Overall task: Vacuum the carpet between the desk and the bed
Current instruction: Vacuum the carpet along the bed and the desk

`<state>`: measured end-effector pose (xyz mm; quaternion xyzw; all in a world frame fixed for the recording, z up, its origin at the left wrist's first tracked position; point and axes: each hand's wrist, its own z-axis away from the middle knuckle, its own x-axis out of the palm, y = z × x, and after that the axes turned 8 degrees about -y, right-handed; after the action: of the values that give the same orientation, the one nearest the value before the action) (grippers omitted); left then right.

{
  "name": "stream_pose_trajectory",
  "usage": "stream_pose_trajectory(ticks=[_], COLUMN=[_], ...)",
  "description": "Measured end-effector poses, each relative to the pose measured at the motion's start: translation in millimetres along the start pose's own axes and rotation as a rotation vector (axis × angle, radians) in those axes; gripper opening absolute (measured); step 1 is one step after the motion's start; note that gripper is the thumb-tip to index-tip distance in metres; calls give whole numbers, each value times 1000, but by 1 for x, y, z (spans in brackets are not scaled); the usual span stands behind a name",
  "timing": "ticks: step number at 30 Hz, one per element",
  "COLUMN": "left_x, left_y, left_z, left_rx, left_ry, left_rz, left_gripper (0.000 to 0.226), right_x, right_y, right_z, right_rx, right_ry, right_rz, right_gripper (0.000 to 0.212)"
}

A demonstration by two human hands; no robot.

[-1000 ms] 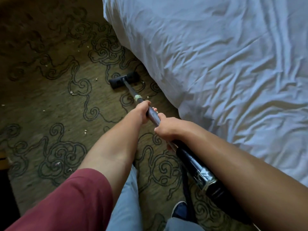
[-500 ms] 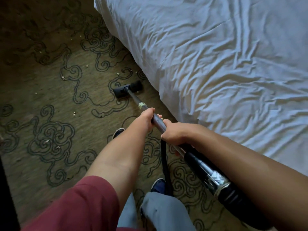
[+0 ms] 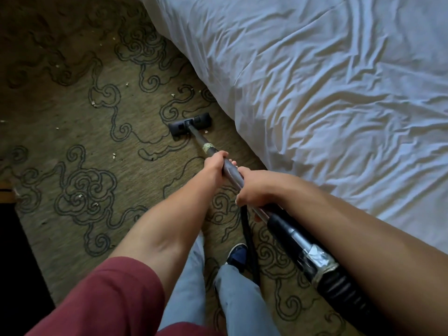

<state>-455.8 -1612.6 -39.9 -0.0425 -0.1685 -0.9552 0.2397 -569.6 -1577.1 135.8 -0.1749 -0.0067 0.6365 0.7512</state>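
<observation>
- Grey metal vacuum wand (image 3: 231,172) is gripped by both hands, fingers curled fully round the tube.
- Left hand (image 3: 214,163) is wrapped round the wand further down, just behind a band of pale tape (image 3: 208,147); fingertips are seen over the far side of the tube.
- Right hand (image 3: 254,187) is closed round the wand nearer the body, just ahead of the black cuff and chrome section (image 3: 294,235).
- Both forearms are stretched forward and down, nearly straight; a dark red sleeve (image 3: 109,297) is pushed up on the left arm, the right forearm is bare.
- Black flat floor nozzle (image 3: 189,124) is lying on the olive patterned carpet (image 3: 72,146), just beside the edge of the bed.
- White crumpled bed sheet (image 3: 327,93) is filling the right side and hangs down to the carpet, bounding the nozzle on the right.
- Small pale crumbs (image 3: 114,155) are scattered on the carpet left of and beyond the nozzle.
- Black ribbed hose (image 3: 339,287) is taped to the wand's rear end under the right forearm; a black cord (image 3: 247,229) hangs below the right hand.
- Light grey trouser legs (image 3: 232,294) and a dark shoe (image 3: 237,253) are seen beneath the arms.
- Dark furniture edge (image 3: 14,238) is at the left border; what it is cannot be told.
</observation>
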Motion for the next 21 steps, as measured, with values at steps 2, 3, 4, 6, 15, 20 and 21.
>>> stream_pose_trajectory(ticks=[2, 3, 4, 6, 15, 20, 21], left_x=[-5, -7, -5, -6, -21, -35, -37], left_y=[16, 25, 33, 61, 195, 266, 274], left_z=[-10, -17, -21, -28, -82, -103, -105], left_rx=[2, -3, -2, 31, 37, 39, 46], left_ry=[0, 4, 5, 21, -38, -53, -52], left_rz=[10, 7, -3, -8, -40, -49, -54], left_gripper=[18, 18, 20, 27, 24, 27, 33], right_x=[-9, -16, -22, -45, -136, -184, -190], right_y=[-9, -13, -15, -28, -105, -158, -165], right_z=[-14, -21, -26, -41, -113, -140, -143], right_rx=[2, 1, 0, -18, -75, -64, -52], right_ry=[-2, 0, 10, 24, 38, 14, -1], right_rz=[-30, -37, -34, -27, -136, -118, -145], right_gripper=[72, 74, 75, 75, 73, 67, 67])
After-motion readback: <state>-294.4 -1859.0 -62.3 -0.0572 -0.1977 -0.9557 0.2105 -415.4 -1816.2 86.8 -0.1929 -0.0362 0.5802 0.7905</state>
